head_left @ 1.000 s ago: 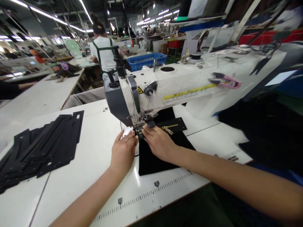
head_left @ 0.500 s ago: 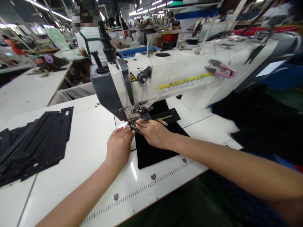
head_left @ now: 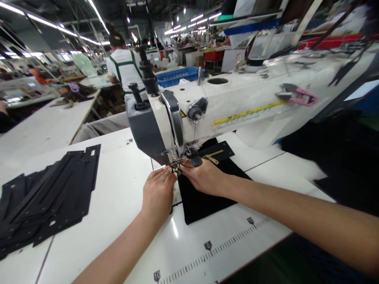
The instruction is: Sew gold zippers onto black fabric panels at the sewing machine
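A black fabric panel point(head_left: 204, 205) lies under the head of a white sewing machine point(head_left: 248, 106). On it sits a black strip point(head_left: 226, 149) with a gold zipper and a gold zipper pull point(head_left: 212, 159). My right hand point(head_left: 207, 175) rests on the panel, its closed fingers gripping the material beside the presser foot point(head_left: 177, 167). Just left of the foot is my left hand point(head_left: 158, 191), thumb and fingers pressed together; what lies between them is hidden. The fingertips of both hands nearly meet at the needle area.
A loose pile of black strips point(head_left: 56, 193) covers the table's left part. Pink-handled snips point(head_left: 299, 94) sit on the machine arm. Dark cloth point(head_left: 340, 157) is heaped at the right. Beyond the machine are a blue crate point(head_left: 177, 76) and a person in a white shirt point(head_left: 122, 65).
My view has turned a little left and up, so the whole scene sits farther right and lower. Both hands stay at the presser foot, with little visible movement of the panel.
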A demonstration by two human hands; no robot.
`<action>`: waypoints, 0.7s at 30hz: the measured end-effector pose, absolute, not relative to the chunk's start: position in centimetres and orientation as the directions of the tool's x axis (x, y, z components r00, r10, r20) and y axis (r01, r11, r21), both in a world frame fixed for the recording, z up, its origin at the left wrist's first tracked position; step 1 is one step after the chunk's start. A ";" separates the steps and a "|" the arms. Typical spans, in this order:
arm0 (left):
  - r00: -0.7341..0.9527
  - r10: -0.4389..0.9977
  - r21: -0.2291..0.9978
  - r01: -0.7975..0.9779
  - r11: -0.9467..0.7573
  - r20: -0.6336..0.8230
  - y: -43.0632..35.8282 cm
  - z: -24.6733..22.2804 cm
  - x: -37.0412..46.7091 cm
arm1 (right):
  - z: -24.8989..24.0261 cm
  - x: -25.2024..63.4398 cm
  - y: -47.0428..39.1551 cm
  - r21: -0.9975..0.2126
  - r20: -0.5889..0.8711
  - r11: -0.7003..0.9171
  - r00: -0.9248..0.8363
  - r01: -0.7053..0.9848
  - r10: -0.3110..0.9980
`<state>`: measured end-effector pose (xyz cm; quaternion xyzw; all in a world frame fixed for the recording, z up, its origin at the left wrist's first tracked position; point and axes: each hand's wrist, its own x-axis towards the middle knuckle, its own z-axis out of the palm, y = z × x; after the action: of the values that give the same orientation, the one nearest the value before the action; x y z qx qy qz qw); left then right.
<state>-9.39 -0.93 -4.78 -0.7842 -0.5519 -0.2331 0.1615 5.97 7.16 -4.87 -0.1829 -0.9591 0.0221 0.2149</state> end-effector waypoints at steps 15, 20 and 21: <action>0.278 0.779 0.003 0.941 -0.338 0.562 -0.9 -5.1 -9.8 | -5.3 6.0 7.2 -0.175 0.486 0.937 -0.801 0.304 0.350; 0.297 0.765 0.014 0.929 -0.371 0.572 -1.3 -5.3 -10.0 | -5.3 6.1 7.0 -0.224 0.500 0.930 -0.784 0.292 0.367; 0.298 0.767 0.017 0.927 -0.373 0.568 -1.3 -5.3 -9.9 | -5.4 6.1 6.9 -0.230 0.504 0.930 -0.783 0.286 0.366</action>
<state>-9.94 -1.31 -5.27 -0.7898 -0.5365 -0.2511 0.1595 6.09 6.95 -5.36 -0.1732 -0.9415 0.0707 0.2804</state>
